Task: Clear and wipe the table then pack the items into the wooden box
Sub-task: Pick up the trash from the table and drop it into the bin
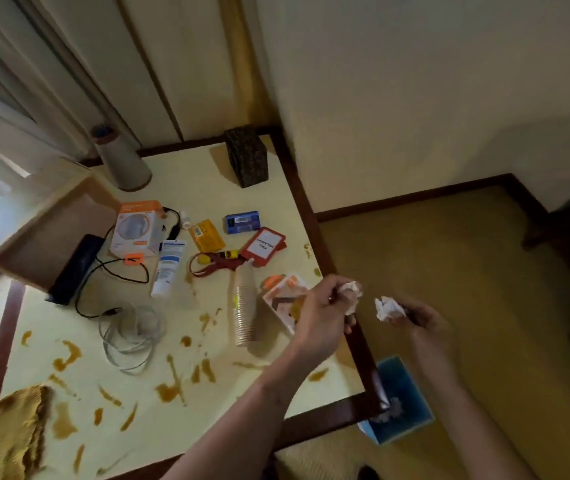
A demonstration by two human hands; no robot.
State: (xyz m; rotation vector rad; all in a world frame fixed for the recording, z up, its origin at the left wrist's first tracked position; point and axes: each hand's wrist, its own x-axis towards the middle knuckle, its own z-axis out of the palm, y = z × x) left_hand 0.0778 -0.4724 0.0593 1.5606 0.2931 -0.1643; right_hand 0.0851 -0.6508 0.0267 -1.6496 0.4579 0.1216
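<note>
My left hand (325,306) is shut on a crumpled white tissue (352,292) above the table's right edge. My right hand (418,318) holds another crumpled tissue (387,308) out over the floor. The cream table (207,393) is smeared with brown stains. Scattered on it are a white tube (169,268), a stack of clear cups (243,306), an orange-and-white box (136,228), a blue packet (242,221), a yellow packet (207,235), a red-framed card (264,245) and a coiled grey cable (131,336). The open wooden box (51,233) stands at the table's left.
A yellow cloth (6,434) lies on the near left corner. A blue tissue box (401,400) sits on the floor by the table's near right corner. A dark patterned box (247,157) and a grey cone (122,157) stand at the back. A black device (75,268) leans against the wooden box.
</note>
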